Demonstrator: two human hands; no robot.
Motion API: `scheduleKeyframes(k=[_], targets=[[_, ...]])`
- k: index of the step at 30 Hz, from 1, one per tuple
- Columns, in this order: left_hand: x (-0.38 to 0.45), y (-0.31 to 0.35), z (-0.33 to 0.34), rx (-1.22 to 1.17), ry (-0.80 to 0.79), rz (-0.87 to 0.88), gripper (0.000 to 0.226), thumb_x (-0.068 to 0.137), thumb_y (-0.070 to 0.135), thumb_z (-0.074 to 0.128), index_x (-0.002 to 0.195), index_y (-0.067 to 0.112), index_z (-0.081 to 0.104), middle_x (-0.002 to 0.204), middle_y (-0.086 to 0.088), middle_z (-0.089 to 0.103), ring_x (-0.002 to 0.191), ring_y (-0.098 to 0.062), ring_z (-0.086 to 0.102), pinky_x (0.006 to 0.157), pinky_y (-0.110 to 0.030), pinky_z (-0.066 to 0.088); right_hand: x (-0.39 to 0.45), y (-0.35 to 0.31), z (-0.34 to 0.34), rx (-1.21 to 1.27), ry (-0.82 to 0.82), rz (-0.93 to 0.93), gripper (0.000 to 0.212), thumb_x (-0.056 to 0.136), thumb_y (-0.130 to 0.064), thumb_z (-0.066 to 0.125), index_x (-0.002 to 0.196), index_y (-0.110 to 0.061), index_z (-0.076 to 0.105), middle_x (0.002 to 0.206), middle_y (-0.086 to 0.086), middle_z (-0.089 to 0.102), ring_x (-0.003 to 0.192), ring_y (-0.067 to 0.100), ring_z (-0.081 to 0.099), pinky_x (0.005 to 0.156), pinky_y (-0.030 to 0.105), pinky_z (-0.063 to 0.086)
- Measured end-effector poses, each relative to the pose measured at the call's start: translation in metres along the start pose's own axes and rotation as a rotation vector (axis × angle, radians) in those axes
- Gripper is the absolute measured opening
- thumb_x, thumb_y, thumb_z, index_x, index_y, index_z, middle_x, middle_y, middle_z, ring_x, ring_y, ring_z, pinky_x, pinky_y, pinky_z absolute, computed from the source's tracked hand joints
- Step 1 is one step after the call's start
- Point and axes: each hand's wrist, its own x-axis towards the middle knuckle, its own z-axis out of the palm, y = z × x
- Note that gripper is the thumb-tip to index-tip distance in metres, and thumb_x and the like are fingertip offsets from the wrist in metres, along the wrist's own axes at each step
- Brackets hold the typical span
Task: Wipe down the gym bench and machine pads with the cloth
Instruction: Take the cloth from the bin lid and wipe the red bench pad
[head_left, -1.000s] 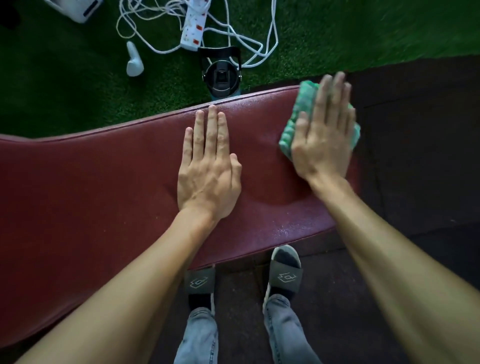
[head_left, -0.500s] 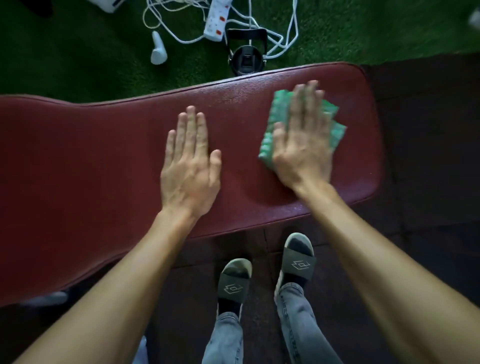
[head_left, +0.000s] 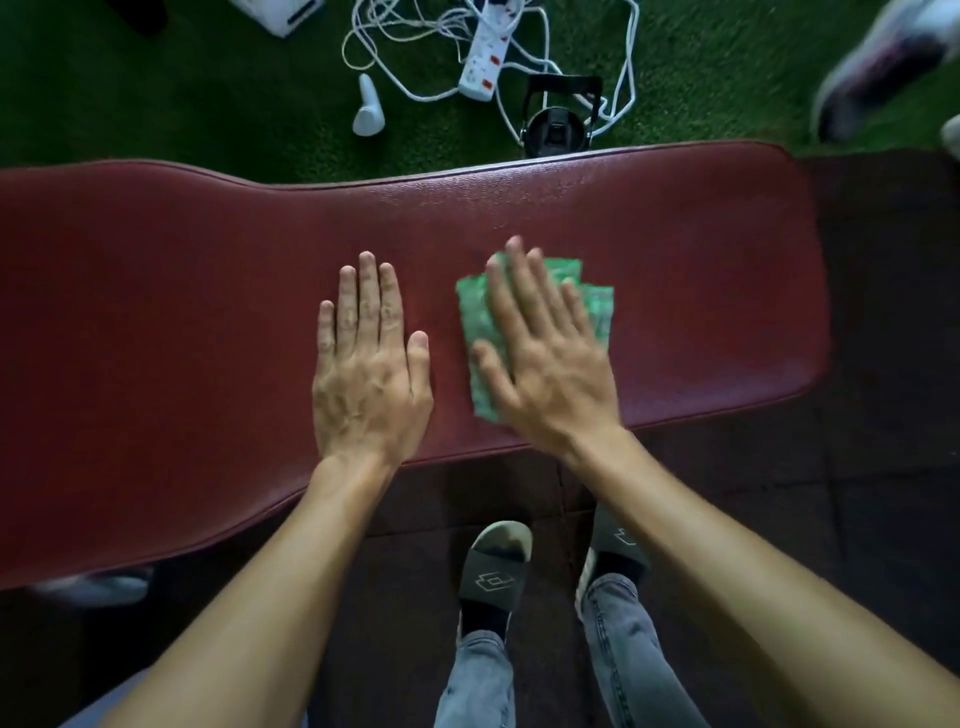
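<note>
I have the green cloth (head_left: 524, 332) folded flat on the dark red bench pad (head_left: 701, 291), the surface I am wiping, a little right of the frame's centre. My right hand (head_left: 545, 364) lies spread on top of it, palm down, pressing rather than gripping; it is blurred, so I judge it mid-stroke. My left hand (head_left: 369, 374) is flat on the bare vinyl just beside the cloth, fingers together, holding nothing and bracing me.

The pad runs across the whole frame and narrows in the middle. My sandalled feet (head_left: 496, 571) stand on dark flooring at lower centre.

Beyond the far edge, on green turf (head_left: 182, 104) in the upper frame, sit a white power strip (head_left: 485, 57) with tangled white cables (head_left: 571, 67), a small white device (head_left: 368, 109) and a black object I cannot identify (head_left: 558, 124) tucked against the bench. A blurred shoe (head_left: 883, 57) shows at upper right.

The risk I see: with only a flat palm on it, the cloth could bunch or slide out from under me on slick vinyl, leaving streaks unwiped. A long stroke past the far edge could drop it onto the cables.
</note>
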Motion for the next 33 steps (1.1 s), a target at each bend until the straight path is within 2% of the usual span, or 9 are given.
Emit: scheduleKeyframes(k=[3,7,9,14,18,21,24,29,33], targets=[[-0.001,-0.002,-0.001,-0.025,0.005,0.008,0.065,0.103,0.034,0.022,0.162,0.010,0.008,0.171,-0.007,0.002,0.158,-0.019,-0.001,0.129,-0.040,0.003,-0.042,0.028,-0.002,-0.066,-0.056,-0.166,0.067,0.105,-0.045,0.034,0.164,-0.020,0.016,0.173,0.004,0.010,0.160,0.020,0.007,0.130,0.043,0.014],[0.003,-0.003,-0.004,-0.137,-0.001,0.021,0.063,0.103,0.028,0.026,0.162,0.011,0.012,0.171,-0.005,0.006,0.158,-0.018,0.002,0.129,-0.036,0.001,-0.023,0.055,-0.011,0.002,0.052,0.361,0.068,0.103,-0.043,0.027,0.165,-0.020,0.010,0.174,0.005,0.004,0.161,0.021,0.004,0.129,0.046,0.010],[0.004,-0.015,-0.008,-0.156,-0.011,0.051,0.062,0.103,0.025,0.028,0.161,0.011,0.016,0.171,-0.005,0.010,0.158,-0.017,0.006,0.129,-0.035,0.005,0.012,0.030,-0.010,0.019,0.100,0.494,0.071,0.102,-0.045,0.026,0.165,-0.020,0.005,0.174,0.004,0.000,0.161,0.021,0.001,0.130,0.047,0.006],[0.005,-0.056,-0.019,-0.066,0.005,-0.019,0.063,0.102,0.039,0.032,0.162,0.023,0.019,0.171,-0.007,0.008,0.158,-0.023,0.005,0.128,-0.043,0.009,0.039,-0.053,0.008,0.005,0.010,0.015,0.073,0.101,-0.048,0.034,0.165,-0.020,0.012,0.174,0.003,0.006,0.161,0.019,0.004,0.130,0.043,0.007],[0.006,-0.066,-0.020,-0.104,-0.006,0.028,0.063,0.104,0.035,0.030,0.163,0.022,0.014,0.171,-0.005,0.004,0.158,-0.022,-0.001,0.128,-0.039,0.003,-0.012,-0.025,0.004,-0.052,-0.079,-0.213,0.069,0.104,-0.047,0.035,0.165,-0.023,0.013,0.174,0.001,0.007,0.161,0.016,0.003,0.130,0.041,0.012],[0.004,-0.066,-0.019,-0.116,0.007,-0.005,0.064,0.104,0.031,0.027,0.162,0.014,0.009,0.171,-0.005,0.001,0.158,-0.019,-0.004,0.129,-0.038,0.002,-0.008,0.005,-0.002,-0.030,-0.018,0.119,0.071,0.101,-0.046,0.033,0.165,-0.024,0.011,0.174,0.002,0.004,0.161,0.018,0.001,0.130,0.044,0.008],[0.005,-0.064,-0.018,-0.181,0.035,-0.057,0.065,0.102,0.023,0.028,0.161,0.006,0.006,0.171,-0.010,-0.001,0.158,-0.020,-0.004,0.130,-0.038,0.004,0.048,-0.028,0.000,0.007,0.072,0.368,0.073,0.099,-0.048,0.026,0.165,-0.022,0.008,0.174,0.003,0.002,0.161,0.020,0.001,0.129,0.045,0.003],[0.006,-0.081,-0.024,-0.114,0.076,-0.197,0.067,0.101,0.028,0.033,0.161,0.005,0.015,0.170,-0.012,0.008,0.158,-0.026,0.003,0.129,-0.042,0.004,0.079,-0.096,0.014,0.025,-0.019,-0.060,0.071,0.102,-0.047,0.032,0.165,-0.021,0.013,0.174,0.002,0.007,0.161,0.018,0.005,0.131,0.042,0.006],[-0.003,-0.110,-0.030,-0.064,0.050,-0.214,0.068,0.103,0.034,0.031,0.161,0.005,0.012,0.170,-0.012,0.006,0.158,-0.026,0.001,0.129,-0.042,0.004,0.033,-0.055,0.004,-0.063,-0.110,-0.296,0.071,0.103,-0.048,0.037,0.165,-0.026,0.010,0.174,-0.002,0.004,0.160,0.014,0.002,0.130,0.041,0.012]])
